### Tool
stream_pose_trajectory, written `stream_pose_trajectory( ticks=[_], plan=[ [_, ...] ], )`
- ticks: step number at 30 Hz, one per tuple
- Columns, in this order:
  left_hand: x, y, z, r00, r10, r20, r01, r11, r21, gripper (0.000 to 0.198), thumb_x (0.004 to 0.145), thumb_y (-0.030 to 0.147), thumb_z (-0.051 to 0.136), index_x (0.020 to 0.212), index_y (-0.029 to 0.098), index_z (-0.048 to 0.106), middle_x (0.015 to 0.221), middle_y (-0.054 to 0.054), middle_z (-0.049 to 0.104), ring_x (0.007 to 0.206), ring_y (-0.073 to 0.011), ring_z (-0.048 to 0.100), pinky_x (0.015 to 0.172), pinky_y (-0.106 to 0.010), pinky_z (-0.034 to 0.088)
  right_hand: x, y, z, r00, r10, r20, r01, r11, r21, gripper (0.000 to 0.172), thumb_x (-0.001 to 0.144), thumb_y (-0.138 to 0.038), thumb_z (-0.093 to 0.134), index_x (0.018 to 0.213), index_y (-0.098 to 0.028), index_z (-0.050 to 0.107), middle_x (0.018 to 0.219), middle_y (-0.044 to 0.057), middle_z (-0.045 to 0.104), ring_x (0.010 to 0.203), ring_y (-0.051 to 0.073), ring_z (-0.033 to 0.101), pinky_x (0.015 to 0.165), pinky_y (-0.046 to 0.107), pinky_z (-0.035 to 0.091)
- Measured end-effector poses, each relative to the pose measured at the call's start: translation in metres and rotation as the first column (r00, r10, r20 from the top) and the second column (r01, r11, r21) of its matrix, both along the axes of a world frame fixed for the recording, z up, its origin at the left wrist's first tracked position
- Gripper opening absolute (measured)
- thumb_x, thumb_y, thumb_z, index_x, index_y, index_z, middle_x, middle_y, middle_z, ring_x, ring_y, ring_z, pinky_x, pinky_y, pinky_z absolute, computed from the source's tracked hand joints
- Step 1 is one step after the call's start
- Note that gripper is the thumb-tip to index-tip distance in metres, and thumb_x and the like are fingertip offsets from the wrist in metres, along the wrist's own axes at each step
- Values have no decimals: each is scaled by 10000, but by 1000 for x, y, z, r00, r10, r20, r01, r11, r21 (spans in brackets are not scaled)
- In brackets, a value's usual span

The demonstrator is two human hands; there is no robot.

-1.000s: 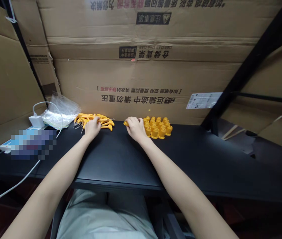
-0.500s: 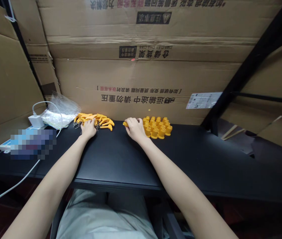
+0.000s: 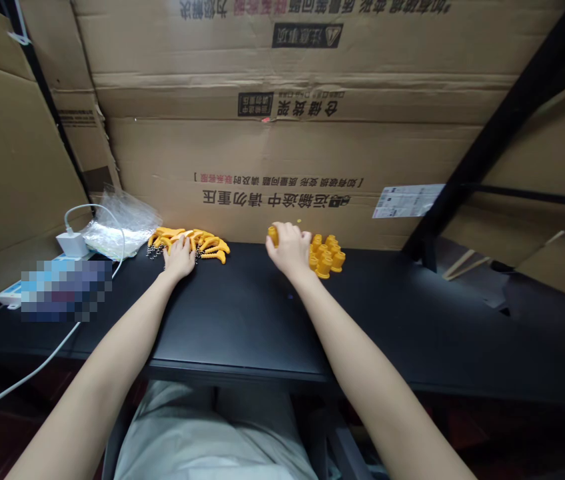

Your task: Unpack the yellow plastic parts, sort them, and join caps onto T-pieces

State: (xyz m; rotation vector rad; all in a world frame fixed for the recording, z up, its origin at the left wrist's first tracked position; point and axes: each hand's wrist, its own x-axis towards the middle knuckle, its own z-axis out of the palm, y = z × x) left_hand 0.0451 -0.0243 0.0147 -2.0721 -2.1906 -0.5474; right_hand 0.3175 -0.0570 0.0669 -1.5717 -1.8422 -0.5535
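Observation:
My left hand (image 3: 180,256) rests with curled fingers on a heap of curved yellow plastic pieces with small metal chains (image 3: 206,243) at the back of the black table (image 3: 242,320). My right hand (image 3: 290,250) is closed round a small yellow piece (image 3: 272,235) that sticks out at its left, and it covers the left part of a cluster of upright yellow cone-shaped pieces (image 3: 326,256). What my left fingers hold, if anything, is hidden.
A clear plastic bag (image 3: 117,227) lies left of the heap. A white charger (image 3: 71,243) with its cable and a power strip sit at the far left. Cardboard walls close the back and left; a black metal brace (image 3: 487,133) slants at the right.
My right hand has lifted and moved right onto the cone cluster with the yellow piece in it. My left hand drew slightly left on the heap.

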Motion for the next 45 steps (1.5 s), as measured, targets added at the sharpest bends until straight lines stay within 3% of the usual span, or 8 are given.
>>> stream_pose_trajectory(
  ticks=[7, 11, 14, 23, 27, 32, 41, 45],
  plan=[
    [2, 1, 0, 997, -40, 67, 45, 997, -69, 603, 943, 416, 176, 1503, 201, 237, 1591, -73, 119, 1460, -259, 147, 1137, -599, 138, 91, -4, 27, 801, -525, -289, 453, 846, -280, 377, 817, -255, 514, 1174, -143, 563, 1152, 195, 578, 1021, 301, 546, 849, 456, 378],
    [1, 1, -1, 995, -43, 92, 49, 997, -66, 592, 947, 418, 182, 1507, 230, 223, 1593, -63, 102, 1463, -254, 134, 1137, -602, 115, 119, 1, 15, 716, -687, -123, 468, 603, -646, 393, 735, -162, 608, 1124, -111, 633, 1084, 221, 628, 1010, 299, 613, 813, 405, 450],
    [0, 1, -1, 992, -40, 116, 45, 998, -42, 589, 947, 426, 192, 1508, 247, 217, 1595, -54, 102, 1463, -258, 135, 1132, -609, 130, 120, 7, 6, 740, -671, -46, 440, 534, -722, 425, 715, -132, 640, 1136, -83, 644, 1007, 224, 662, 953, 291, 653, 709, 336, 491],
    [1, 0, -1, 989, -47, 137, 46, 999, 13, 592, 942, 436, 209, 1503, 245, 233, 1598, -64, 103, 1460, -275, 139, 1125, -625, 132, 116, 4, 6, 730, -676, -101, 430, 569, -701, 459, 737, -145, 617, 1192, -89, 604, 1128, 236, 622, 1061, 305, 615, 818, 380, 476],
    [1, -1, 0, 988, -49, 143, 42, 998, 49, 581, 940, 410, 235, 1484, 212, 283, 1593, -88, 135, 1455, -284, 155, 1118, -636, 147, 100, -5, 14, 767, -605, -213, 464, 753, -467, 408, 840, -211, 507, 1230, -98, 550, 1247, 235, 545, 1158, 333, 535, 936, 484, 388],
    [3, -3, 3, 993, -61, 99, 48, 991, 127, 524, 909, 323, 343, 1423, 227, 389, 1558, -90, 265, 1433, -262, 229, 1134, -595, 175, 66, -10, 21, 953, -208, -219, 170, 969, -178, 310, 896, -211, 366, 1080, -147, 608, 1152, 173, 601, 1049, 273, 557, 871, 380, 397],
    [-1, -6, 10, 998, -46, 30, 41, 987, 152, 588, 749, 49, 402, 1274, 264, 555, 1470, -67, 427, 1385, -240, 317, 1140, -579, 178, 33, -3, -1, 924, -362, 119, 378, 827, -416, 314, 816, -188, 491, 1062, -104, 667, 1087, 214, 651, 1068, 348, 566, 877, 496, 341],
    [-5, -5, 6, 999, -8, 37, 5, 997, 77, 556, 736, 48, 416, 1214, 271, 592, 1492, -73, 386, 1393, -263, 297, 1109, -617, 211, 31, -1, -4, 936, -306, 174, 352, 833, -427, 306, 793, -137, 511, 1051, -118, 675, 1102, 199, 654, 1084, 349, 560, 875, 505, 334]
  ],
)
